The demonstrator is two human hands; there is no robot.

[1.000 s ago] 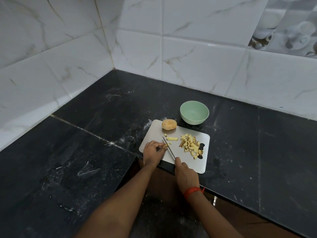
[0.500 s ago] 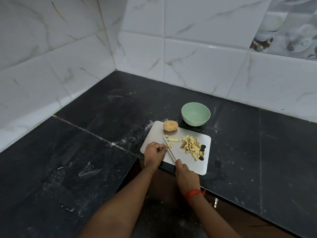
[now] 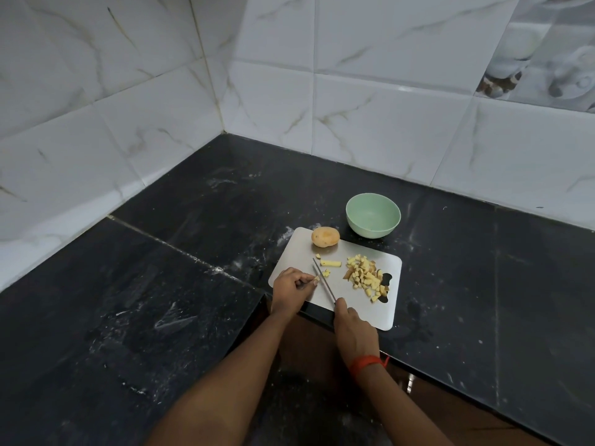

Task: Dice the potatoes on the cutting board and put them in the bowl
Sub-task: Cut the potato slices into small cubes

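Clearly the dicing step is in hand. At the cutting board's point(image 3: 297, 252) 8 o'clock edge the left hand point(image 3: 291, 286) is pinching a small potato piece point(image 3: 316, 279) in a narrow grip, right beside the knife point(image 3: 323, 283) blade. A potato point(image 3: 325, 236) is sitting at the board's 11 o'clock corner. The right hand point(image 3: 354, 329), at 6 o'clock, is wrapping its grip round the knife handle. Toward 3 o'clock diced cubes point(image 3: 365, 275) are lying heaped; the green bowl point(image 3: 373, 230), at 12 o'clock on the tabletop point(image 3: 193, 284), is showing nothing inside. Next, probably, the blade needs bringing down across the pinched piece, fingertips clear.
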